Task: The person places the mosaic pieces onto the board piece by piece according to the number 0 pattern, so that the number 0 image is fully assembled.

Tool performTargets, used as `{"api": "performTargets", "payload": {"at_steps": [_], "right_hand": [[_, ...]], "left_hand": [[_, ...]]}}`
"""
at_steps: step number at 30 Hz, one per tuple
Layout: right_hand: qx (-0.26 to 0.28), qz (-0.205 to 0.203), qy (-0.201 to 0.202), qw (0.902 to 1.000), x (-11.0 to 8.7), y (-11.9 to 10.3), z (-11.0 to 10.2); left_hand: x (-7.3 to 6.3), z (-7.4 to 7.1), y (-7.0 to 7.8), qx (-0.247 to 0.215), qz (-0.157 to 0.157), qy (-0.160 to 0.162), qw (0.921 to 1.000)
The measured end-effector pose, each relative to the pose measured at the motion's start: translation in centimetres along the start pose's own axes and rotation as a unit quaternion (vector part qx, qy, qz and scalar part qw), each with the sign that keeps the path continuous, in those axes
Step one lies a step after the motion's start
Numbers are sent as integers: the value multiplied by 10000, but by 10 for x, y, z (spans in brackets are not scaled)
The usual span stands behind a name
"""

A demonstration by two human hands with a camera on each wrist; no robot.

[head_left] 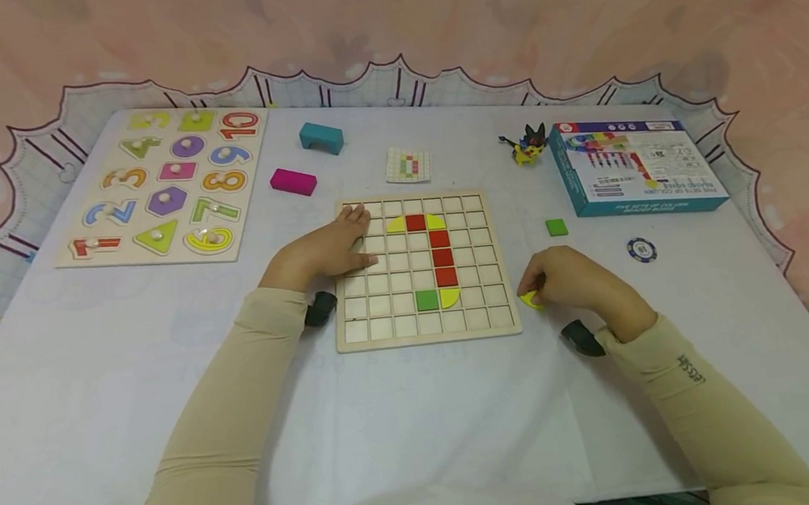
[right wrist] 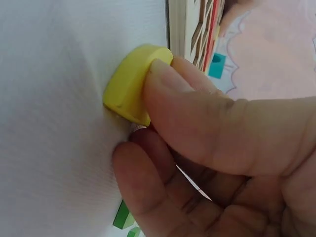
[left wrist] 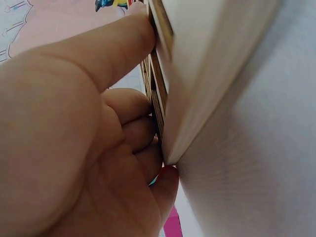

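My left hand (head_left: 331, 247) rests on the left edge of a wooden grid board (head_left: 376, 332), fingers spread over its cells; the left wrist view shows the thumb and fingers against the board's side. Red squares (head_left: 442, 257), yellow quarter-round pieces (head_left: 449, 298) and one green square (head_left: 427, 300) sit in the board's cells. Just off the board's right edge, my right hand (head_left: 571, 281) pinches a yellow quarter-round piece (right wrist: 131, 81) between thumb and fingers, low at the white cloth. A loose green square (head_left: 556, 227) lies beyond that hand.
Behind the board lies a small pattern card (head_left: 408, 165). A teal arch block (head_left: 321, 138) and a magenta block (head_left: 293, 182) are at back left, near a number puzzle (head_left: 222, 254). At right are a toy figure (head_left: 529, 145), a box (head_left: 637, 165) and a poker chip (head_left: 642, 250).
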State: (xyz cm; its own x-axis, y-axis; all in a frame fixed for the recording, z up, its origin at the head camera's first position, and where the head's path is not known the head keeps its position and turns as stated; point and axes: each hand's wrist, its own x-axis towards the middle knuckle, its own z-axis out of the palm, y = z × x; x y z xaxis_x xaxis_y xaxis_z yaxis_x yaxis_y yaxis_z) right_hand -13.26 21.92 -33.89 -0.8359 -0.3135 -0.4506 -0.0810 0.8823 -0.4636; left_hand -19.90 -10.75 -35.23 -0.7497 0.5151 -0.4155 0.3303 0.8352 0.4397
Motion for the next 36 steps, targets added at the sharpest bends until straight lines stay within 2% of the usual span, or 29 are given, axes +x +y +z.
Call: {"api": "performTargets", "payload": {"at_steps": [11,16,22,27,29,36], "right_hand": [[-111,36,143,9998,-4,-2,-1],[125,120,50,9998,-4,-2,-3],[144,32,-104,9998,-1,1,-9],[554,163,-123,9983,2,2,-17],[757,98,-82,9970,5,-1,-20],[1140,-164,-121,9933,25,-26,-17]], "left_hand": [[1,0,-1,-4,-2,-24,10000],[2,0,-1,21,-15,-21,10000],[1,0,-1,20,-5,-6,10000],[2,0,-1,35,5,-3,10000],[2,-1,-1,40,26,-10,10000],[1,-1,-2,11,48,-23,10000]]}}
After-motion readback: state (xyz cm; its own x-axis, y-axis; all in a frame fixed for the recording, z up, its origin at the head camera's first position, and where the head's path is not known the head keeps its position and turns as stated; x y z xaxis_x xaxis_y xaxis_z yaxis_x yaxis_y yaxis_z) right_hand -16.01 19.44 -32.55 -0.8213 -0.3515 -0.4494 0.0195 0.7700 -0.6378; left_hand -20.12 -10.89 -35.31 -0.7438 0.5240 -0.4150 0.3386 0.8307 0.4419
